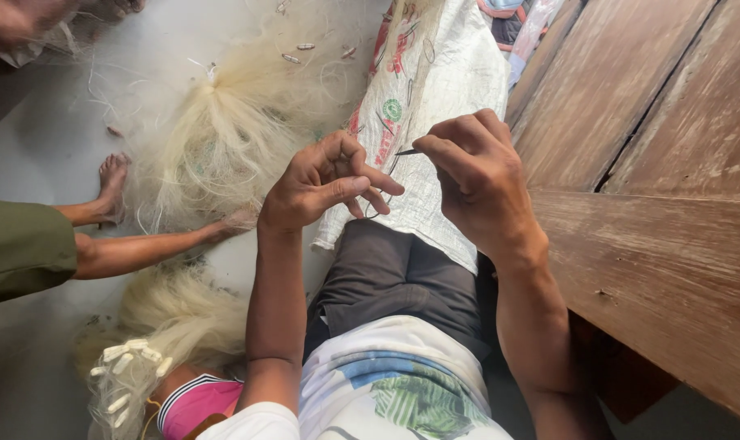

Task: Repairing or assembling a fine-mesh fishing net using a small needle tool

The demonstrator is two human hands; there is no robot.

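Head view, what sits at the middle?

— A thin dark needle (406, 151), pinched at its tail between the fingers (435, 151) of the right hand (476, 183), which is closed on it. Its tip points left toward the left hand (321, 186).

— And that left hand?

— Its fingers are curled and pinch a fine pale strand of net just below the needle, over a white woven sack (447, 90) spread across the lap.

— How would these handle?

— I judge the needle light, stiff and slippery, best held at the blunt end. The strand looks limp, hair-thin and quick to snag, so it wants a fingertip pinch close to the working spot.

— What lies around?

— A big heap of pale fishing net (223, 138) on the grey floor (36, 138), with small white floats (129, 358) bunched at lower left. Another person's bare feet (113, 183) rest against that heap. Wooden planks (655, 163) rise on the right, close to the right forearm, crowding that side.
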